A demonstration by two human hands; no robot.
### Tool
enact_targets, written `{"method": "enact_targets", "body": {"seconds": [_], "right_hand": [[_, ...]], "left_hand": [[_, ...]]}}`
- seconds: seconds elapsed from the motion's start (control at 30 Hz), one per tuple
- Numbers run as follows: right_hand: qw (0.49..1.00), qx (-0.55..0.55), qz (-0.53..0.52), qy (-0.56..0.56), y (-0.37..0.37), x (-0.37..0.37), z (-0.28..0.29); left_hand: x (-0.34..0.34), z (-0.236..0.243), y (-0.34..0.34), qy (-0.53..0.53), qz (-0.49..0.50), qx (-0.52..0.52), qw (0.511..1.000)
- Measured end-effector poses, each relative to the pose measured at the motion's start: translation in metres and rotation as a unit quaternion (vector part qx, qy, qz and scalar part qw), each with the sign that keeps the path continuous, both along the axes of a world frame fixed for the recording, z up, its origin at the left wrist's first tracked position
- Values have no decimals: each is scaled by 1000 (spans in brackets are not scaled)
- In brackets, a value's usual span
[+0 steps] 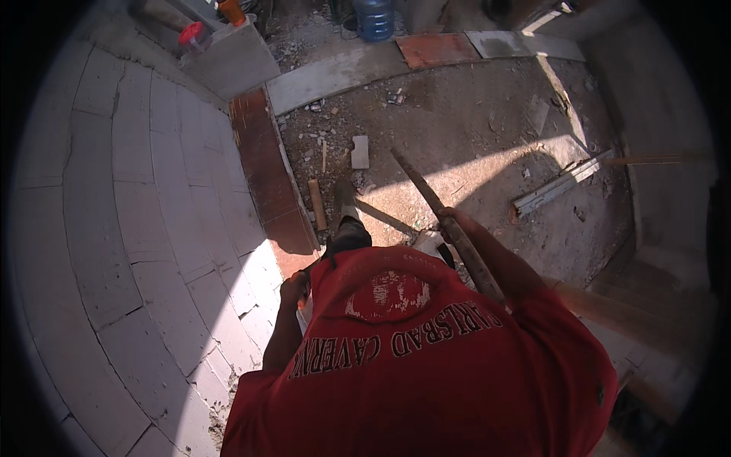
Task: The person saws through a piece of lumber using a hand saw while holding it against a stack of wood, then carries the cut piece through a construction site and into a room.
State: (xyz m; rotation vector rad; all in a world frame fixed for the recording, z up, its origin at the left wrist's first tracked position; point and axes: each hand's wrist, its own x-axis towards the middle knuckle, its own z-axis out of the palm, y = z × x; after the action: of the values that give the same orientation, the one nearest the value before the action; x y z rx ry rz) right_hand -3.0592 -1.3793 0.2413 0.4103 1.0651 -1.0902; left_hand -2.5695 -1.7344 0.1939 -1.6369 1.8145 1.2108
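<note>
My right hand (pixel 466 225) is closed around a long, narrow, dirty strip of wood (pixel 421 181). The strip slants from beside my right hip up and forward over the floor. Low at my left side, my left hand (pixel 292 289) is closed, and a bit of orange and a dark part show at it. What it grips is mostly hidden against my red shirt (pixel 426 365). My shoe (pixel 347 209) stands on the dusty floor ahead of me.
A pale block wall (pixel 145 213) rises on the left. Reddish tiles (pixel 263 164) edge the rubble-strewn floor. Ahead lie a small pale block (pixel 360 152) and a short wooden piece (pixel 317 204). A whitish beam (pixel 560 184) lies right. A blue water jug (pixel 375 19) stands far back.
</note>
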Motion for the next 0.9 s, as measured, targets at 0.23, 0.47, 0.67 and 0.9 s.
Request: {"method": "enact_targets", "body": {"seconds": [0.23,0.47,0.67,0.9], "right_hand": [[979,90,-178,-51,-130,-123,23],[985,37,-150,79,-248,-241,55],[989,27,-76,125,-382,-372,58],[997,-42,16,69,-543,-550,37]], "left_hand": [[-169,27,-177,183,144,61,970],[-347,68,-317,106,34,-73,991],[-498,103,-393,167,78,-113,976],[-665,169,-444,263,153,-198,932]]}}
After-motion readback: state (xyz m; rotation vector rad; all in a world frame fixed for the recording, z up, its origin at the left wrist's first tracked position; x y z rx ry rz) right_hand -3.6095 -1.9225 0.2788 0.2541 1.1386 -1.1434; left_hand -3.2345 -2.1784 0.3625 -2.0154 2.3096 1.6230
